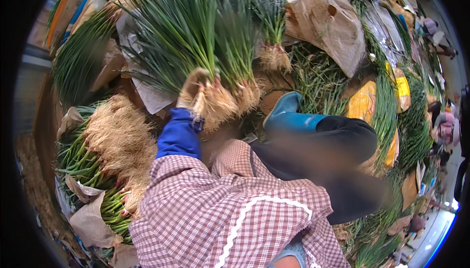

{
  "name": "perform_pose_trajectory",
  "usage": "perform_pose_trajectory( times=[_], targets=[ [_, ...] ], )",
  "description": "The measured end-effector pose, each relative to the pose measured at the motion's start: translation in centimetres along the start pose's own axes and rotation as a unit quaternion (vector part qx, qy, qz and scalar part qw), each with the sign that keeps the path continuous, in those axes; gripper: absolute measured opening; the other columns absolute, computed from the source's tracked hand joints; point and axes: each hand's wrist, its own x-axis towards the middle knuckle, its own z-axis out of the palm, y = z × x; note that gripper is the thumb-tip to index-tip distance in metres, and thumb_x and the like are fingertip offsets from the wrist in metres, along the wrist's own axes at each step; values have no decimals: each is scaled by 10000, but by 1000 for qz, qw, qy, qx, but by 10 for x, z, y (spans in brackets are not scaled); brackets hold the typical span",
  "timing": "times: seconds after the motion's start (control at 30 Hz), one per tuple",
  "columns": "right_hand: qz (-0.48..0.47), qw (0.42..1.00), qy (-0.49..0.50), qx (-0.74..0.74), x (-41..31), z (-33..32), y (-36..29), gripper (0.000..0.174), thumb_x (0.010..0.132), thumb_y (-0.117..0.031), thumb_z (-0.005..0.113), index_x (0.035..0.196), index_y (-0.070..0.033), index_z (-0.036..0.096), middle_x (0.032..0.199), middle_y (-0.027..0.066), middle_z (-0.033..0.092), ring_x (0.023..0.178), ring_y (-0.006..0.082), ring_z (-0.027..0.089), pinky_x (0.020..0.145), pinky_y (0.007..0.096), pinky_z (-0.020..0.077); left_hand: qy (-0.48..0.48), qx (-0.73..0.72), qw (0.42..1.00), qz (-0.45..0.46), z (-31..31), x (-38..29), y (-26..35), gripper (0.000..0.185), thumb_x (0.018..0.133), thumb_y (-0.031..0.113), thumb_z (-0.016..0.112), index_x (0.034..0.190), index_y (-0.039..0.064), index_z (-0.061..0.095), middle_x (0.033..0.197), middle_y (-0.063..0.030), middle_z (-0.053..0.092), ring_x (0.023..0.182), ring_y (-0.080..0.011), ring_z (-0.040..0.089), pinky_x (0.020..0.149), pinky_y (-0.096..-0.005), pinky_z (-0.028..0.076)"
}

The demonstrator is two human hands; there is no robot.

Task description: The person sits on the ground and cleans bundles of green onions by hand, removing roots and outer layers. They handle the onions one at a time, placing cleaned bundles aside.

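My left hand, in a dirty tan glove below a blue sleeve, is closed around the lower stalks of a bunch of green onions. Its long leaves point away from me and its pale, stringy roots hang towards me. A second bunch lies against its right side, roots also towards me. Farther right is a smaller bunch. My right hand is out of view.
A big heap of rooted green onions lies at left, partly under sacking. A woven sack lies at upper right, above loose leaves. My bent leg with a blue rubber boot is at right. Several people are in the far background.
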Motion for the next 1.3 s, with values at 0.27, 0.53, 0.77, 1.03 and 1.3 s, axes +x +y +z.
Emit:
perform_pose_trajectory(
  times=[0.27,0.53,0.77,1.03,1.3],
  targets=[
    [11,998,-61,-22,39,3,1,298,890,-299,555,1057,-80,670,981,163,676,890,300,644,834,411,499,19,-10,965,-260,-72,74,-90,214,784,154,577,800,-48,647,714,-193,668,544,-244,646,503,-287,539],
    [18,995,-87,-33,56,3,-4,290,902,-302,536,1033,-82,671,947,149,678,853,283,646,812,403,504,99,-33,970,-222,-42,45,-91,197,808,228,667,793,31,671,616,-101,651,458,-176,574,511,-271,528],
    [37,996,-83,-5,52,-2,18,288,912,-305,519,1012,-83,672,918,137,680,820,269,647,794,395,508,31,715,670,-197,-54,4,35,414,753,469,747,667,64,723,632,-98,676,548,-214,633,611,-358,518],
    [162,985,-46,42,-19,-6,71,291,923,-309,500,989,-85,674,884,124,682,783,252,649,772,386,513,-177,866,415,215,-34,71,-26,668,914,383,570,1476,107,338,1564,-55,276,1456,-220,217,1183,-458,180],
    [451,880,73,127,-236,-3,153,300,934,-312,480,965,-87,676,849,110,684,745,236,650,751,377,518,-89,886,410,196,-93,89,-75,664,875,322,558,1436,17,373,1514,-148,346,1422,-292,264,1155,-456,202]
  ],
)
